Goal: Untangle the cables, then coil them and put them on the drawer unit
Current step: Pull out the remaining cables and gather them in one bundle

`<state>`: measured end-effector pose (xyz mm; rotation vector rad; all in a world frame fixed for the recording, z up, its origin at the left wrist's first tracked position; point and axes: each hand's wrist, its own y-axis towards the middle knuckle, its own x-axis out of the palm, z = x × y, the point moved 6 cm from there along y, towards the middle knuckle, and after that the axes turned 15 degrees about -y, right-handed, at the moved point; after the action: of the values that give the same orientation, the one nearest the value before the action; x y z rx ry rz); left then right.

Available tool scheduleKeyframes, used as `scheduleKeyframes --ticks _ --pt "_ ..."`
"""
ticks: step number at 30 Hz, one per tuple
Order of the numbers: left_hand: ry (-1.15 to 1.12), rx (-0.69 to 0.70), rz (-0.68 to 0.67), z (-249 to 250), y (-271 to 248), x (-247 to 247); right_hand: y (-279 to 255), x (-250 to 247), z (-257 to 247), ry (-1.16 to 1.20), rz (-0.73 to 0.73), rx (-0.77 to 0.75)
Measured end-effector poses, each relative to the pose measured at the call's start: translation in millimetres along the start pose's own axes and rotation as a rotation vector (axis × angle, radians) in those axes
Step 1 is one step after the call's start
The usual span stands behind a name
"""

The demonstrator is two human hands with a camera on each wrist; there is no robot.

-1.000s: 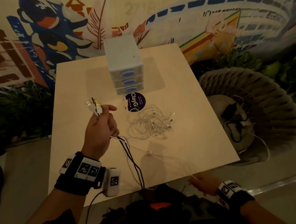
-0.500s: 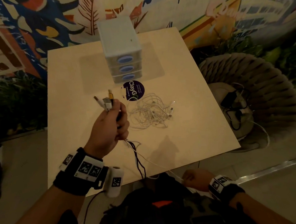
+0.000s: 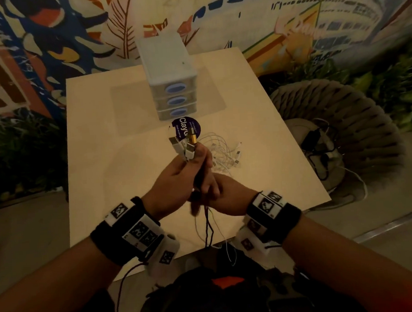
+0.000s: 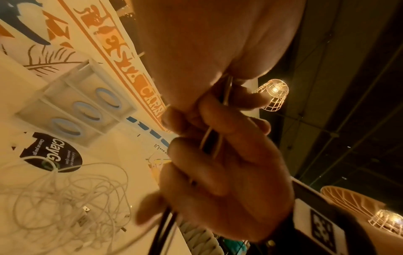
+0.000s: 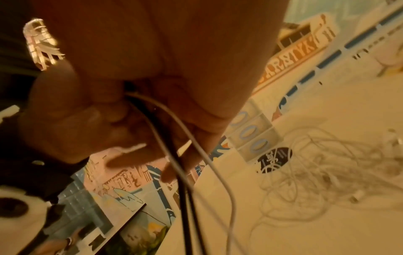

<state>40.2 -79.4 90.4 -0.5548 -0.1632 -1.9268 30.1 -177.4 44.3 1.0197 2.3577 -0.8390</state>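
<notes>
**Q:** Where are you at with this?

**Me:** Mid-untangle, I reckon. Right hand is curled round the dangling black and white cables, just below my left hand, which grips the bunch with plugs pointing up and away.

**Q:** Next?

**Me:** Probably coil these. White tangle lies farther out, then the drawer unit.

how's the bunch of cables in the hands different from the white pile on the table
The held bunch mixes black and white cables, drawn straight, plugs lined up above the left hand; the right hand grips it lower. The white pile is all white, loose and tangled, lying untouched on the table.
</notes>
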Motion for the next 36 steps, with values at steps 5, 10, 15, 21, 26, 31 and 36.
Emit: scheduleKeyframes --ticks 5,10,15,21,26,31,36 --pt "-0.015 -0.021 0.026 8.5 -3.6 -29.5 3.1 28.4 4.5 0.065 -0.031 0.024" --pt "-0.055 -0.14 -0.004 -0.5 -7.0 -37.6 -2.0 70.4 48.1 0.052 -0.105 0.188" --pt "0.011 -0.227 -0.002 4.9 -0.9 -45.6 -22.0 95.1 94.9 -0.104 -0.124 0.257" --pt "-0.226 -0.107 0.17 11.0 13.9 -35.3 -28.6 113.6 128.7 -0.172 -0.093 0.302" --pt "-0.331 -0.055 0.323 5.5 5.7 -51.1 -31.6 114.8 146.2 -0.223 -0.219 0.211" --pt "-0.327 -0.078 0.387 -4.0 3.2 -60.7 -24.5 66.1 159.9 -0.067 -0.181 0.175" --pt "-0.284 -0.125 0.436 -25.0 2.3 -60.5 3.9 -20.4 189.8 -0.161 0.106 0.283"
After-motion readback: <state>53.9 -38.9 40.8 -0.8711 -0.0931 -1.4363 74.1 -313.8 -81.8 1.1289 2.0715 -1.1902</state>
